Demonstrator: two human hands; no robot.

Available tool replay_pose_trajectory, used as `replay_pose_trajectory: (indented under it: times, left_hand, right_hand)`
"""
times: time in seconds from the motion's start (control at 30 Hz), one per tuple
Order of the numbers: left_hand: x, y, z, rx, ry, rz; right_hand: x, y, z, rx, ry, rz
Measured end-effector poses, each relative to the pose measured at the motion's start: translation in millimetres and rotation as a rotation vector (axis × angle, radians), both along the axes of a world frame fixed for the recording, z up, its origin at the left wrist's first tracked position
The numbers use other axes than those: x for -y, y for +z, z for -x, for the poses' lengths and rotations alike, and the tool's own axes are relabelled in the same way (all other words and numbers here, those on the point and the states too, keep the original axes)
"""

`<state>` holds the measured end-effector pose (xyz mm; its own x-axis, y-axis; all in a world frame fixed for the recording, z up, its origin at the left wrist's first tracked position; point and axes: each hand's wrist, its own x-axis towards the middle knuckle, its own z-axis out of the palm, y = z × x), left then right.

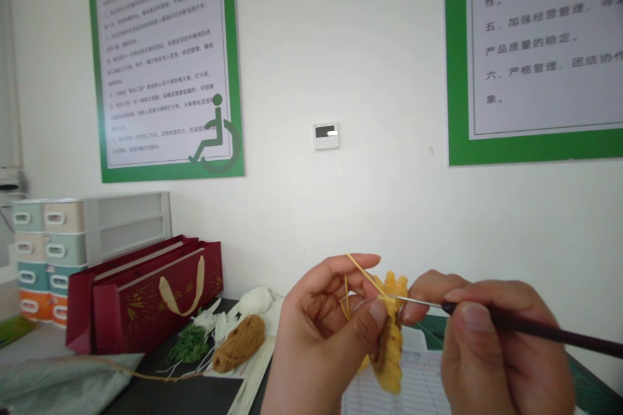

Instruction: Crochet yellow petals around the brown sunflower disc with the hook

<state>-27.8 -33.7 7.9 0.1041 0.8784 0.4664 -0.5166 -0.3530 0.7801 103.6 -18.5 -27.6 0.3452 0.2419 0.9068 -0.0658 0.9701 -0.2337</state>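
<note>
My left hand point(331, 331) pinches a small yellow crocheted piece point(389, 350) between thumb and fingers. Yellow yarn point(363, 268) runs over its raised index finger down to the top of the piece. In my right hand point(501, 343) is a crochet hook with a dark handle point(530, 327), held like a pen. Its thin metal shaft point(421, 301) points left, and the tip meets the upper edge of the yellow piece, where the stitches hide the hook's end. A right fingertip is close beside the piece.
At left stand dark red gift bags point(156, 298) and a small drawer unit point(63, 240). A brown yarn skein point(239, 343), green yarn point(187, 343) and white yarn point(256, 301) lie on the black table. A printed sheet point(413, 382) is below my hands. Green-framed posters point(170, 65) hang on the wall.
</note>
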Motion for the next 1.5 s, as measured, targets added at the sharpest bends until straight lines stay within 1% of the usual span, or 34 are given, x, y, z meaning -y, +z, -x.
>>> replay_pose_trajectory:
  times: [0.17, 0.37, 0.57, 0.83, 1.07, 1.27, 1.5]
  left_hand:
    - [-1.6, -0.2, -0.2, -0.012, 0.0, -0.002]
    - [-2.6, -2.2, -1.4, -0.008, 0.01, -0.019]
    - [-2.0, -3.6, -1.8, -0.021, 0.02, 0.0]
    - [-3.8, -7.2, -1.7, -0.082, 0.032, -0.013]
    - [-5.0, -9.2, -1.7, -0.119, 0.044, -0.009]
    - [-7.5, -12.4, -1.2, -0.147, 0.032, -0.011]
    - [-10.6, -13.9, -1.2, -0.114, -0.036, -0.021]
  right_hand:
    - [-1.6, -0.1, 0.6, 0.014, 0.014, -0.055]
    - [-0.2, -3.3, 4.1, -0.077, 0.059, 0.046]
    - [1.9, -3.8, 2.4, -0.054, 0.076, 0.075]
    - [0.3, -6.6, -1.6, -0.044, 0.015, 0.106]
    - [1.4, -5.4, -0.6, -0.043, 0.046, 0.132]
    - [-0.2, -6.8, -4.2, -0.021, -0.023, 0.14]
    - [3.2, -6.5, -4.2, -0.013, -0.038, 0.153]
